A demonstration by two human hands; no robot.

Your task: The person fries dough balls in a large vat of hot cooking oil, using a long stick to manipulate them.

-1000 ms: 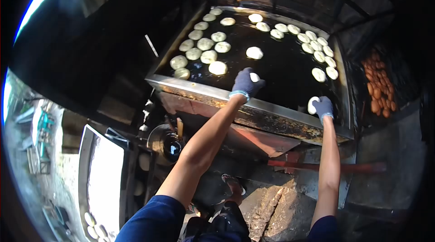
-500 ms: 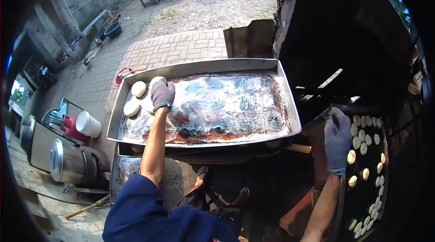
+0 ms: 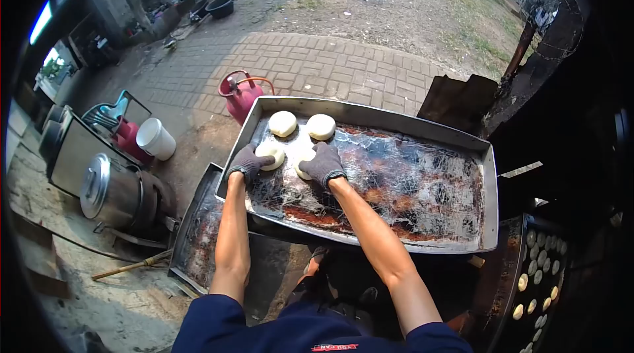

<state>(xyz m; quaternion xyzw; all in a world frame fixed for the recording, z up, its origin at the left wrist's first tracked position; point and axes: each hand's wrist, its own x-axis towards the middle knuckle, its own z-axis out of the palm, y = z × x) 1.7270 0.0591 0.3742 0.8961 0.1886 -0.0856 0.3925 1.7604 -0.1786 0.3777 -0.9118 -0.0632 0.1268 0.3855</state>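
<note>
Both forearms reach forward over the metal tray [image 3: 436, 245], elbows slightly bent, gloved palms turned down and inward. The left hand [image 3: 247, 161] grips the near-left dough round [image 3: 271, 153], its thumb laid across the side; the right hand [image 3: 323, 164] is curled narrow around the near-right dough round [image 3: 304, 160]. Both rounds lie at the tray's left end, just in front of two more dough rounds [image 3: 282, 124].

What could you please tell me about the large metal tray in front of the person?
The large tray is rectangular, apparently silvery-grey metal, with raised walls. Its floor is shiny, heavily scratched and blotched reddish-brown and dark. Four pale dough rounds sit towards its left end; the gloved left hand and right hand are on the nearer two. What supports it is mostly hidden.
</note>
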